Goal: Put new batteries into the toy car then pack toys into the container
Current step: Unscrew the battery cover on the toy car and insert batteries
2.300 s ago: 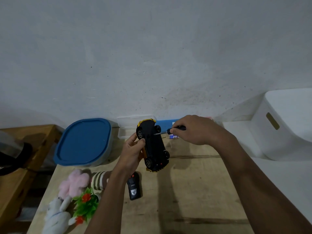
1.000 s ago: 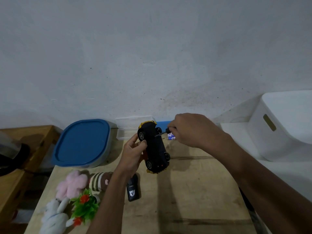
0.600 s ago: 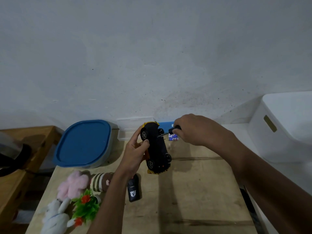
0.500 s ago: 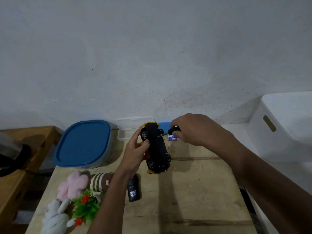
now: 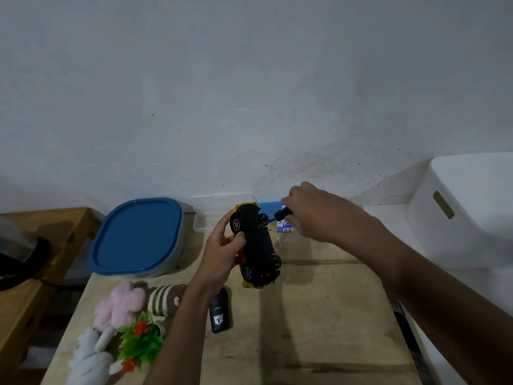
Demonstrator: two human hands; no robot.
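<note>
Car [image 5: 256, 245] is upside down in the air over the table [image 5: 319, 315]. Its black underside faces up, with yellow body edges and four wheels showing. The left grip [image 5: 222, 251] clasps its side. The right grip [image 5: 319, 215] pinches a screwdriver [image 5: 277, 216], tip on the underside near the far wheels. Risks: the tip may slip off the screw and scratch plastic, a freed screw may roll away, or the car may twist in a slack hold. Batteries [image 5: 285, 227] lie just behind.
</note>
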